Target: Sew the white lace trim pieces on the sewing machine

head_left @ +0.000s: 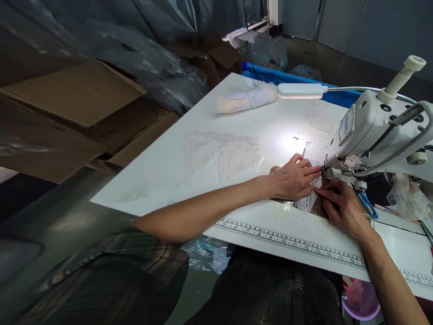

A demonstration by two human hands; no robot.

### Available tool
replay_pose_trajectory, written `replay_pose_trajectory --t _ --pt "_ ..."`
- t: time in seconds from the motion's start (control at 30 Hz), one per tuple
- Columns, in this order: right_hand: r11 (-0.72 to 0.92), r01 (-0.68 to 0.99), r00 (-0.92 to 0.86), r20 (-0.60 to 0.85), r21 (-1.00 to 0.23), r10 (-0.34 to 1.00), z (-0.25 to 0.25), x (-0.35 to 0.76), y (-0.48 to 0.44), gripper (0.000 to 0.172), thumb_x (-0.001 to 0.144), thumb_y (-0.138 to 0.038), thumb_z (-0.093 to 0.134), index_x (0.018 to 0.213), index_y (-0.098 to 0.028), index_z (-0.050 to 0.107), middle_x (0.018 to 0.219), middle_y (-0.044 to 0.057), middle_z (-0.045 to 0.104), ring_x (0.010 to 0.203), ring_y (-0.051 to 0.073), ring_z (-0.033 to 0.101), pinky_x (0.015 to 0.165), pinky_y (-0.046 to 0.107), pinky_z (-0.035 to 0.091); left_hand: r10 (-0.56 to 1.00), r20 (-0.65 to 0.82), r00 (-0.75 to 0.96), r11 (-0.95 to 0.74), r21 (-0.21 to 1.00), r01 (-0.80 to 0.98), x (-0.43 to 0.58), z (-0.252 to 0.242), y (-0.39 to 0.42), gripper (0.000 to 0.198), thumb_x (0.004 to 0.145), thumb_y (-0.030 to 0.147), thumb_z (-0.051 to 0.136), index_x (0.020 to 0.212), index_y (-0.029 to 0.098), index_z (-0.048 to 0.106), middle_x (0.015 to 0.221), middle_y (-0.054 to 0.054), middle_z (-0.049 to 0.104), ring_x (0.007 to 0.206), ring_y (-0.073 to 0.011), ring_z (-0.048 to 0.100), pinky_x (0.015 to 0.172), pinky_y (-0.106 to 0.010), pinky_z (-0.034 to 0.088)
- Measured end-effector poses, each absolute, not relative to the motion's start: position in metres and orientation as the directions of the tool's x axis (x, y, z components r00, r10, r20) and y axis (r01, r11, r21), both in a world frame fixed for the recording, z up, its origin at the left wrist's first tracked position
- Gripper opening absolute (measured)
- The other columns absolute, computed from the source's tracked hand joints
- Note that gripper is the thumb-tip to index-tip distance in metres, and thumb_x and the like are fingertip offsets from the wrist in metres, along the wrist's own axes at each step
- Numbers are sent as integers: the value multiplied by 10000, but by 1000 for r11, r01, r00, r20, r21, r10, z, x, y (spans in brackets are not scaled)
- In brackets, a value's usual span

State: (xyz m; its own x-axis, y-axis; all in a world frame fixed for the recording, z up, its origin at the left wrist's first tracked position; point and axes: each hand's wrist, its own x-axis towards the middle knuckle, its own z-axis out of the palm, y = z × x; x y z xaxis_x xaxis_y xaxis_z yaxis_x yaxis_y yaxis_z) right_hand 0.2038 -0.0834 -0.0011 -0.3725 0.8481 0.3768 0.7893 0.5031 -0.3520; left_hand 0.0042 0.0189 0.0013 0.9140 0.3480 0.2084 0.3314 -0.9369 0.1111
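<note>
Basically, left hand (293,179) lies flat, ungripped, on white lace (307,204) beside the sewing machine head (356,128), likely steadying it, while right hand (345,207) fingers its near edge, can't tell if pinching.

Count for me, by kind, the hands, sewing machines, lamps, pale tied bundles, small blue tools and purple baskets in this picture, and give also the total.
Hands, left hand and right hand: 2
Sewing machine: 1
Lamp: 1
Pale tied bundle: 1
Small blue tool: 1
Purple basket: 1
Total: 7
</note>
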Motion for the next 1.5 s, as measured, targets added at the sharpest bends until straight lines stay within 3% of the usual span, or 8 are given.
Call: replay_pose_trajectory --t 0.37,0.6,0.8,1.0,1.5 --pt "508 801 -377 393 -317 839 -4 206 -83 354 909 -166 502 1151 -275 736 997 90 588 858 206 603 750 391 572 392 283 875 -919 153 362 5 0 14 344 946 257 443 1214 150 630 1379 -152 574 1101 -281 546 996 -470 320" --pt "513 820 -406 372 -255 835 -1 206 -83 351 912 -162 488 1133 -250 747 999 114 590 865 222 591 730 402 573 273 345 898 -961 139 239 4 1 14 343 984 208 368 959 198 710 1066 -62 735 870 -196 608 947 -423 347" --pt "497 846 -409 360 -195 838 3 203 -86 349 918 -173 481 1152 -243 730 1002 119 601 874 237 579 726 412 554 276 310 910 -959 149 240 1 2 16 289 933 312 461 1044 218 710 1165 -63 716 902 -232 602 919 -431 340" --pt "451 877 -371 365 -164 854 -2 200 -86 351 927 -183 459 1173 -205 708 1002 132 592 859 245 563 750 422 541 308 228 924 -951 59 303 2 5 15 330 952 327 441 1121 189 690 1230 -102 672 935 -254 584 891 -437 347" --pt "295 949 -258 267 -109 928 -3 197 -78 368 966 -275 431 1244 -189 656 975 144 574 751 214 555 682 388 530 408 337 849 -899 -11 437 12 -8 12 393 1031 336 358 1193 116 640 1212 -122 663 933 -231 584 840 -416 395"
